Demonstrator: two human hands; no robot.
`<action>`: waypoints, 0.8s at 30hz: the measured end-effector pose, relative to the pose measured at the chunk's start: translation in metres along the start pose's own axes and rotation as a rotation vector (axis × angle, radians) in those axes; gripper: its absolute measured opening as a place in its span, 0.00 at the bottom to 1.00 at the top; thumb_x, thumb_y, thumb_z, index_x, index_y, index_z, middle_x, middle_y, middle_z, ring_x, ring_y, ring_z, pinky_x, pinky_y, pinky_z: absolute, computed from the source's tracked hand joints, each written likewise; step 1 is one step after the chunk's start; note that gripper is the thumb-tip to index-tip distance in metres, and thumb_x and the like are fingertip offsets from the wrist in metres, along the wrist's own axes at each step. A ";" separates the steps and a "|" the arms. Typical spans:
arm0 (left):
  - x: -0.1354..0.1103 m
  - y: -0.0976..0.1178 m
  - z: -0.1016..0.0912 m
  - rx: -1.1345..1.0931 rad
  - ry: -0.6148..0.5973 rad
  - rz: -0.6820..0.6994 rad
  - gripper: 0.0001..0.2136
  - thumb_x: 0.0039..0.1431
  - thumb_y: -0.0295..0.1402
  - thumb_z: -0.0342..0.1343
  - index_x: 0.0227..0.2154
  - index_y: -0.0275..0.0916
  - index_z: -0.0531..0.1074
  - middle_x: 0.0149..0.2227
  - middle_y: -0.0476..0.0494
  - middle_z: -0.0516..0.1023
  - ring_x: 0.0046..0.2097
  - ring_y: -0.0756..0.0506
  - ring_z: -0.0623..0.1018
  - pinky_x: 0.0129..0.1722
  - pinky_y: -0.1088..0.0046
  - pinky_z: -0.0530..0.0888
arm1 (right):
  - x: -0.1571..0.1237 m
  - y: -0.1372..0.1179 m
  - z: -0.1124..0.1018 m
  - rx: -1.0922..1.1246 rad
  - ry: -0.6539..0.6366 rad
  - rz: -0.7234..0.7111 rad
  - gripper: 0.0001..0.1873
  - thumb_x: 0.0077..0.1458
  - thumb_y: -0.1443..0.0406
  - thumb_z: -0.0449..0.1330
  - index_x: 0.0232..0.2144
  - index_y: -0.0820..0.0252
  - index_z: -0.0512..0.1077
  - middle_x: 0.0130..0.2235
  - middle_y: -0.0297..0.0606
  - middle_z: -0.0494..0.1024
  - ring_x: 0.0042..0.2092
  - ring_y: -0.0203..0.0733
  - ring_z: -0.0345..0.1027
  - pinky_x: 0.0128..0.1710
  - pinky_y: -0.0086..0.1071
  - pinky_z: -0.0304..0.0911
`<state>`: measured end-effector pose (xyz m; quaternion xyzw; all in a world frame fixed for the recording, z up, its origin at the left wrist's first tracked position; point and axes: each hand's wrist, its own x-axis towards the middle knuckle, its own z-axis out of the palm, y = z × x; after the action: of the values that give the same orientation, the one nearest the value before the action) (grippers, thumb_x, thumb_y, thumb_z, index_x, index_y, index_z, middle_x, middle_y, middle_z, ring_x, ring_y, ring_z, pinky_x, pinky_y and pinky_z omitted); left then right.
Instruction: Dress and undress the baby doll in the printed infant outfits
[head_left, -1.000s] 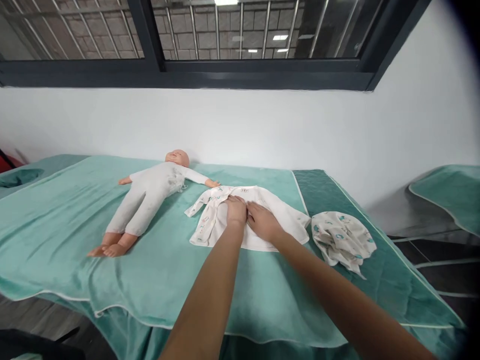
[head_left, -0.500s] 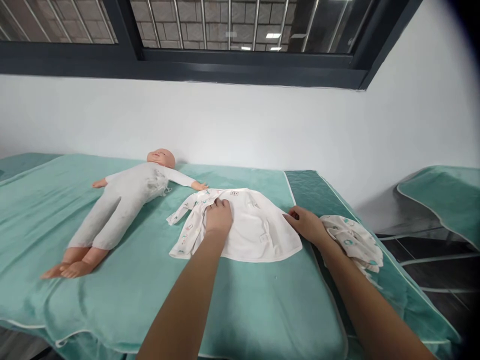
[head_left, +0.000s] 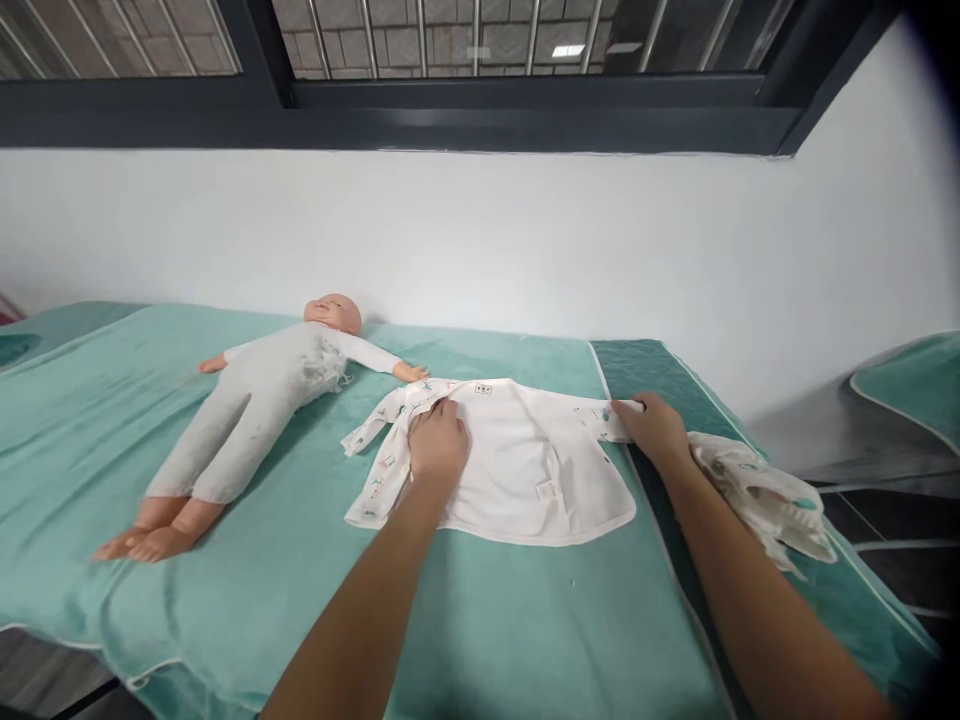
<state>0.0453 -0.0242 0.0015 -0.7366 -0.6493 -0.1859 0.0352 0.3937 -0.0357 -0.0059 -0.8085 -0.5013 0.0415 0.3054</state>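
baby shirt (head_left: 502, 465): spread on green sheet (head_left: 517, 630), beside doll (head_left: 262, 390)
my left hand (head_left: 439, 440): fingers curled on shirt front, can't tell if gripping
my right hand (head_left: 655, 432): clamped, thumb and fingers on sleeve end (head_left: 613, 424)

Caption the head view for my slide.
Left hand on the shirt, right hand holding its sleeve, doll lying alongside.

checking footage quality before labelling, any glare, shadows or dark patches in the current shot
All in head view: a bright patch, probably reflected light, in the window; soft shadow on the sheet beside the doll; upper right corner dark; print on the neck label of the white shirt too small to read.
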 end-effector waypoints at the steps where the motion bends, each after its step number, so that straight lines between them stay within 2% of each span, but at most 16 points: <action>1: 0.000 0.000 0.001 -0.002 0.011 0.004 0.13 0.63 0.27 0.44 0.45 0.38 0.71 0.47 0.37 0.78 0.51 0.39 0.76 0.53 0.61 0.66 | -0.003 0.000 0.005 -0.021 0.092 -0.047 0.18 0.53 0.56 0.57 0.39 0.62 0.74 0.42 0.49 0.77 0.44 0.52 0.70 0.44 0.40 0.63; 4: 0.001 0.001 0.003 -0.003 0.035 0.003 0.13 0.62 0.27 0.45 0.45 0.38 0.71 0.47 0.38 0.78 0.51 0.39 0.76 0.54 0.61 0.65 | -0.018 -0.008 0.015 0.001 0.278 -0.298 0.18 0.56 0.60 0.54 0.47 0.62 0.71 0.49 0.52 0.74 0.53 0.54 0.65 0.53 0.46 0.60; 7: 0.000 0.001 0.005 -0.009 0.048 -0.001 0.12 0.61 0.26 0.46 0.44 0.39 0.71 0.47 0.39 0.78 0.51 0.40 0.76 0.53 0.61 0.65 | -0.038 -0.034 0.016 0.159 0.248 -0.484 0.15 0.58 0.62 0.54 0.46 0.59 0.71 0.49 0.48 0.74 0.55 0.52 0.65 0.55 0.47 0.61; 9: 0.000 0.000 0.006 -0.017 0.048 0.000 0.12 0.61 0.26 0.46 0.44 0.38 0.71 0.47 0.39 0.78 0.51 0.40 0.75 0.53 0.61 0.65 | -0.054 -0.064 0.017 0.285 0.165 -0.543 0.14 0.60 0.62 0.53 0.47 0.58 0.70 0.51 0.46 0.73 0.55 0.49 0.65 0.56 0.44 0.62; 11: 0.000 0.000 0.007 -0.032 0.043 0.000 0.13 0.61 0.26 0.46 0.45 0.39 0.71 0.47 0.38 0.78 0.52 0.40 0.75 0.53 0.61 0.65 | -0.072 -0.103 0.020 0.348 0.025 -0.581 0.15 0.62 0.63 0.51 0.49 0.57 0.68 0.54 0.44 0.72 0.57 0.46 0.64 0.57 0.42 0.62; 14: -0.001 -0.002 0.008 -0.064 0.036 -0.025 0.15 0.61 0.26 0.46 0.49 0.38 0.69 0.48 0.36 0.78 0.53 0.39 0.75 0.55 0.61 0.64 | -0.094 -0.161 0.033 0.194 -0.292 -0.735 0.18 0.62 0.66 0.50 0.53 0.61 0.68 0.58 0.46 0.70 0.60 0.46 0.61 0.61 0.41 0.57; 16: 0.000 -0.004 0.009 -0.099 0.030 -0.052 0.19 0.61 0.27 0.47 0.55 0.35 0.65 0.50 0.34 0.77 0.54 0.38 0.74 0.55 0.60 0.65 | -0.106 -0.189 0.049 0.046 -0.365 -0.727 0.20 0.62 0.68 0.48 0.54 0.65 0.68 0.60 0.49 0.70 0.62 0.49 0.59 0.62 0.41 0.54; 18: 0.000 -0.005 0.010 -0.139 0.037 -0.081 0.22 0.61 0.28 0.47 0.59 0.33 0.61 0.53 0.31 0.75 0.56 0.37 0.73 0.56 0.60 0.65 | -0.114 -0.203 0.070 -0.061 -0.330 -0.642 0.23 0.64 0.69 0.44 0.59 0.69 0.64 0.64 0.52 0.64 0.66 0.49 0.54 0.64 0.42 0.48; 21: 0.000 -0.007 0.011 -0.186 0.056 -0.104 0.24 0.58 0.26 0.49 0.58 0.33 0.62 0.54 0.32 0.75 0.56 0.37 0.73 0.57 0.60 0.65 | -0.120 -0.201 0.097 -0.181 -0.306 -0.546 0.29 0.68 0.61 0.39 0.65 0.74 0.54 0.70 0.52 0.51 0.71 0.49 0.40 0.67 0.46 0.39; 24: 0.001 -0.008 0.009 -0.249 0.067 -0.104 0.22 0.56 0.24 0.50 0.55 0.35 0.67 0.50 0.33 0.77 0.54 0.37 0.75 0.57 0.59 0.66 | -0.120 -0.192 0.110 -0.238 -0.319 -0.539 0.32 0.68 0.58 0.36 0.67 0.73 0.51 0.71 0.49 0.46 0.71 0.47 0.36 0.67 0.45 0.37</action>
<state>0.0402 -0.0190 -0.0082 -0.6940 -0.6570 -0.2911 -0.0443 0.1423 -0.0269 -0.0203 -0.6602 -0.7398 0.0264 0.1267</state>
